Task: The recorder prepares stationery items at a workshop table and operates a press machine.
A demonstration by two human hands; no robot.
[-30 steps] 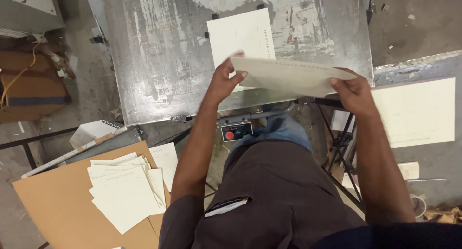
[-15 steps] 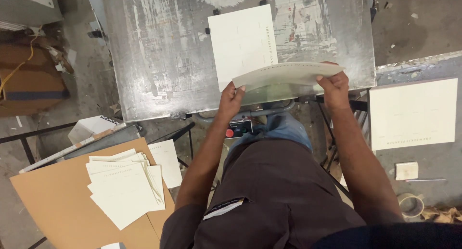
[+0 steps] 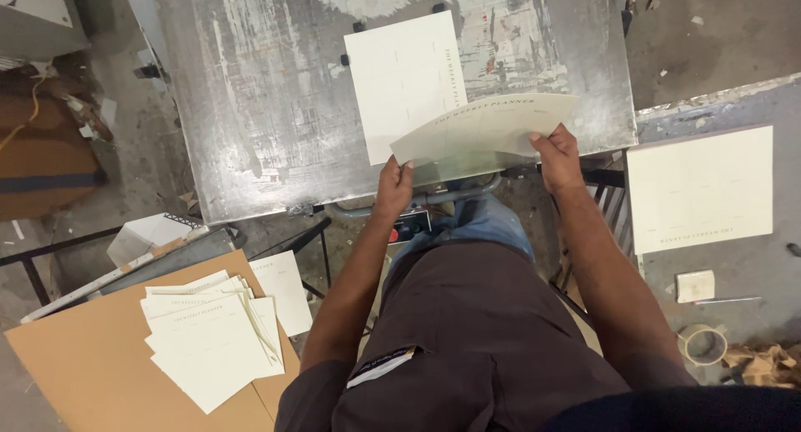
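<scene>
While both hands' grip pinches it, the cream sheet [image 3: 488, 131] bows (faint printed grid)

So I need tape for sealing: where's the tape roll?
Head view, bottom right: the tape roll lies on the floor beyond the person's right arm, below a small white block.

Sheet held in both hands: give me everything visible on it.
The sheet is a cream, rectangular printed card or stiff paper, with one line of dark print along its far edge and faint ruled boxes. It is held over the near edge of the scuffed metal table, bowed and tilted. The left hand pinches its near left corner, the right hand its near right edge. It overlaps a similar flat sheet.
</scene>
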